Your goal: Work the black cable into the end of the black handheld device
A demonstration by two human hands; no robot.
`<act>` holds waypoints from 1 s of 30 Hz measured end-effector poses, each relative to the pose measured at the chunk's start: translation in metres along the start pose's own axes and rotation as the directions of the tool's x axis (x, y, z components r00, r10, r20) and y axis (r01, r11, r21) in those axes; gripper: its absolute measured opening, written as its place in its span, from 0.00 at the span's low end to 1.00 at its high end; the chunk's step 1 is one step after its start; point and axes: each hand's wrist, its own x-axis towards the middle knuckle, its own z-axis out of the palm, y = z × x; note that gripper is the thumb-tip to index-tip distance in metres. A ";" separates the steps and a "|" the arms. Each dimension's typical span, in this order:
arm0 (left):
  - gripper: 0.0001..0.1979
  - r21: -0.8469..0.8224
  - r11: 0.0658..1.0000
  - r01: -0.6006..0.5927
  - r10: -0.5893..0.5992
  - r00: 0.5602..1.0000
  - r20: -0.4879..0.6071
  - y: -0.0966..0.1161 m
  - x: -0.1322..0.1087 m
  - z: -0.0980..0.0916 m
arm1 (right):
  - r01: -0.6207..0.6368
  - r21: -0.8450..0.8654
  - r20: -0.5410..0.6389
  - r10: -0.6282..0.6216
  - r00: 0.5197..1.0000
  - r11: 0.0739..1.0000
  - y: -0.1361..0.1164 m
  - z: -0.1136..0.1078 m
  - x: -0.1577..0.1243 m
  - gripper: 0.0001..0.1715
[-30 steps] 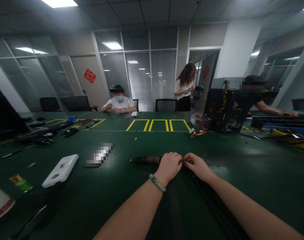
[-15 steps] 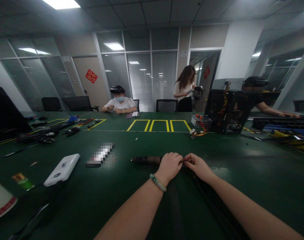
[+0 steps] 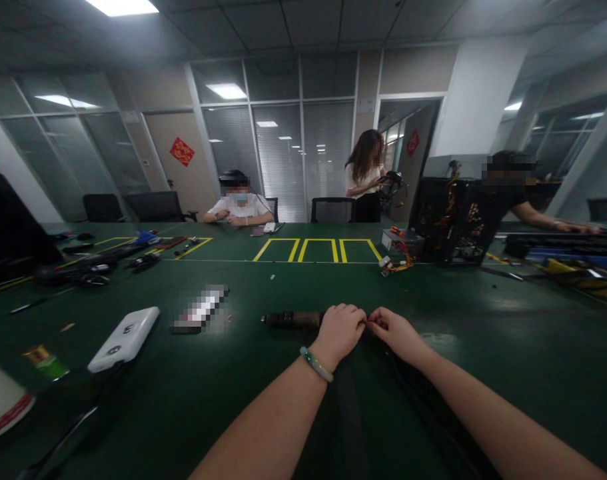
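Note:
A dark, slim electric screwdriver (image 3: 293, 321) lies flat on the green table, its narrow metal tip pointing left. My left hand (image 3: 340, 329), a jade bangle (image 3: 316, 365) on its wrist, is closed over the rear end of the screwdriver and hides that part. Right beside it, my right hand (image 3: 390, 331) pinches with thumb and fingertips at the screwdriver's tail end. Whatever sits in that pinch is too small and dark to name. Below the right hand a dark cord (image 3: 413, 387) runs down toward me along the right forearm.
To the left lie a blurred-out phone-like object (image 3: 202, 309), a white power bank (image 3: 124, 339), a small green bottle (image 3: 46, 361) and a paper cup (image 3: 0, 403). A computer case (image 3: 450, 217) and power supply (image 3: 400, 241) stand back right. Three people are beyond the table.
My hands and the screwdriver have hardly moved. The standing person at the back has shifted slightly left and lowered the dark item they hold.

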 end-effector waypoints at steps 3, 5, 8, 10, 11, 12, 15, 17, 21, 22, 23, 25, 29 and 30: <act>0.06 -0.005 1.000 0.009 -0.009 1.000 0.006 0.001 0.000 -0.002 | 0.002 -0.033 0.004 -0.002 1.000 0.999 -0.003 -0.001 -0.002 0.08; 0.06 -0.011 1.000 0.012 -0.012 1.000 0.006 0.001 0.000 -0.003 | 0.013 -0.035 0.006 -0.013 1.000 0.999 -0.004 -0.002 -0.003 0.07; 0.06 -0.022 1.000 0.012 -0.011 1.000 0.009 0.001 -0.001 -0.004 | 0.015 -0.018 -0.001 -0.015 1.000 1.000 -0.005 -0.002 -0.004 0.07; 0.06 -0.022 1.000 0.018 -0.018 1.000 0.015 0.001 -0.001 -0.004 | -0.006 0.004 -0.011 0.006 1.000 1.000 -0.006 -0.002 -0.004 0.07; 0.06 -0.021 1.000 0.022 -0.022 1.000 0.017 0.001 -0.001 -0.004 | -0.018 0.014 -0.016 0.018 1.000 1.000 -0.006 -0.001 -0.004 0.06; 0.06 -0.020 0.999 0.024 -0.024 1.000 0.018 0.000 -0.001 -0.003 | -0.026 0.019 -0.019 0.026 0.999 0.999 -0.006 -0.001 -0.004 0.06; 0.05 -0.029 0.999 0.019 -0.018 1.000 0.014 -0.001 0.000 -0.002 | -0.021 0.010 -0.023 0.022 1.000 1.000 -0.006 0.000 -0.003 0.06; 0.05 -0.030 0.999 0.019 -0.019 1.000 0.008 -0.001 0.000 -0.002 | -0.008 -0.002 -0.018 0.008 1.000 1.000 -0.005 0.001 -0.003 0.06; 0.06 -0.013 0.999 0.030 -0.030 1.000 0.002 -0.001 0.000 -0.002 | -0.010 -0.004 -0.010 0.010 1.000 1.000 -0.004 0.000 -0.003 0.06; 0.06 -0.014 1.000 0.028 -0.027 1.000 0.004 -0.001 -0.001 -0.003 | -0.012 -0.004 -0.006 0.012 1.000 1.000 -0.004 0.000 -0.003 0.05; 0.05 -0.018 1.000 0.022 -0.022 1.000 0.006 0.000 -0.001 -0.003 | -0.012 -0.004 -0.002 0.012 1.000 1.000 -0.004 0.000 -0.003 0.05; 0.04 -0.024 1.000 0.004 -0.004 1.000 0.012 0.000 -0.001 -0.004 | -0.008 -0.002 0.007 0.008 1.000 1.000 -0.004 -0.001 -0.003 0.05; 0.04 -0.029 0.999 -0.026 0.027 0.999 0.020 0.000 -0.002 -0.007 | 0.005 -0.015 0.003 -0.005 1.000 1.000 -0.003 -0.001 -0.003 0.04; 0.05 -0.032 0.999 -0.028 0.028 1.000 0.013 0.000 -0.002 -0.008 | 0.006 -0.018 0.001 -0.006 1.000 1.000 -0.003 0.000 -0.003 0.04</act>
